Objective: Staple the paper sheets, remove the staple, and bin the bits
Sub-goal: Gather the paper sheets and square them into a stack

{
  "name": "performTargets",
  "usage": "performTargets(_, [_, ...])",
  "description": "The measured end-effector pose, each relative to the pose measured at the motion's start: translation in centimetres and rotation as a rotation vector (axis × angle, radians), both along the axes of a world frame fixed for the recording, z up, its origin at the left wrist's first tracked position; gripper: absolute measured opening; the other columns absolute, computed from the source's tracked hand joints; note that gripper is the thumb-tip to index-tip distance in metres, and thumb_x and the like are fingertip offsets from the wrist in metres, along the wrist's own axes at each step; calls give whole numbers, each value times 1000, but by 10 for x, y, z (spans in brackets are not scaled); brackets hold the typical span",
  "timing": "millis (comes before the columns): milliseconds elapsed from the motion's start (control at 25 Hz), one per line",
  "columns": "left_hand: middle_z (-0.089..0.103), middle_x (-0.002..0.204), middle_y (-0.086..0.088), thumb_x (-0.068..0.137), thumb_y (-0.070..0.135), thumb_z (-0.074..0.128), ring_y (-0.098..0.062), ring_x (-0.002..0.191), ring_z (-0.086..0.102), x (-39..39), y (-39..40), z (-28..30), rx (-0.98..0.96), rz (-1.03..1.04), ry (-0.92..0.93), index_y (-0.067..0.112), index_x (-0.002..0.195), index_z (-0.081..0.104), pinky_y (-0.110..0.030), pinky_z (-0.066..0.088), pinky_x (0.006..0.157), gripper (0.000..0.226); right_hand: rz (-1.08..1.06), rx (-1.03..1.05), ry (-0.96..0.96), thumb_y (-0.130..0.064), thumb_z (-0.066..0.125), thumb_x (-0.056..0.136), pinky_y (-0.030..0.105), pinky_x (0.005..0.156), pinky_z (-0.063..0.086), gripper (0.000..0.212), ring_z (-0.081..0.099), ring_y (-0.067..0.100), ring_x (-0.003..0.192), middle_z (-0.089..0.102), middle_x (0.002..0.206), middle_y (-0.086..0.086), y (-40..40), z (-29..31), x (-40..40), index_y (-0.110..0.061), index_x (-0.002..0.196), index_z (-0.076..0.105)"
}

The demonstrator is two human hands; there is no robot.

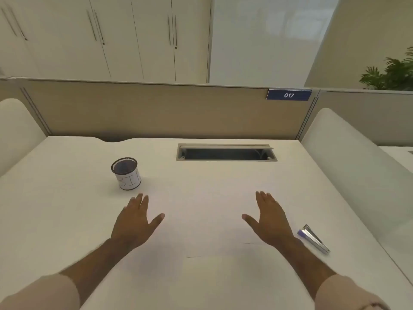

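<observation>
My left hand and my right hand hover flat over the white desk, palms down, fingers spread, both holding nothing. Between and below them lie white paper sheets, hard to tell from the desk; only thin dark edge lines show. A silver and blue stapler lies on the desk just right of my right wrist. A small mesh cup with a paper label reading "BIN" stands beyond my left hand, a short way past its fingertips.
A rectangular cable slot is cut into the desk's far middle. A beige partition with a blue "017" tag closes the back. White rounded dividers stand at the left and the right.
</observation>
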State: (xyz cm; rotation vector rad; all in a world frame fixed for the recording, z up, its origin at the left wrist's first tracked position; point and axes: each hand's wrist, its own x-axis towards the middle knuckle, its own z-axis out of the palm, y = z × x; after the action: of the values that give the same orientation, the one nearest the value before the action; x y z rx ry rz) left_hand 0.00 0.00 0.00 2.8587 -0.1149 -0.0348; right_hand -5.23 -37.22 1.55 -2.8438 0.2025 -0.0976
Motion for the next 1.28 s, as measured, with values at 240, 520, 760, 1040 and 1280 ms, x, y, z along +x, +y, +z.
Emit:
performTargets(240, [4, 163, -5, 79, 79, 42, -26, 148, 11, -21, 14, -43, 51, 241, 361, 19, 154, 4, -49, 30, 111, 103, 14, 47, 226, -54, 48, 91, 35, 119, 16, 77, 12, 20, 148, 17, 160, 2, 9, -42, -19, -18, 151, 17])
performTargets(520, [34, 128, -9, 55, 84, 63, -29, 122, 36, -16, 6, -41, 142, 368, 416, 20, 148, 12, -42, 46, 82, 124, 22, 18, 341, -56, 46, 90, 44, 117, 13, 75, 4, 20, 148, 8, 161, -1, 31, -67, -28, -25, 151, 15])
performTargets(760, [29, 99, -5, 32, 89, 67, -27, 108, 42, -8, 7, -37, 151, 467, 470, 8, 110, 38, -35, 43, 80, 116, 45, 74, 230, -43, 52, 92, 37, 112, 20, 65, 19, 16, 143, 27, 155, -7, 40, -69, -26, -26, 149, 25])
performTargets(1040, [41, 90, -1, 18, 84, 74, -24, 106, 40, 3, 2, -28, 85, 497, 546, 11, 101, 37, -35, 44, 79, 117, 90, 81, 158, -34, 53, 94, 32, 106, 25, 56, 29, 15, 136, 37, 148, -12, 45, -71, -22, -25, 145, 33])
performTargets(1280, [27, 101, -6, 19, 80, 78, -26, 112, 37, 10, -1, -35, 150, 511, 521, 10, 116, 38, -39, 46, 93, 126, 92, 91, 134, -33, 54, 93, 33, 107, 24, 55, 28, 14, 137, 38, 148, -11, 45, -76, -18, -26, 145, 35])
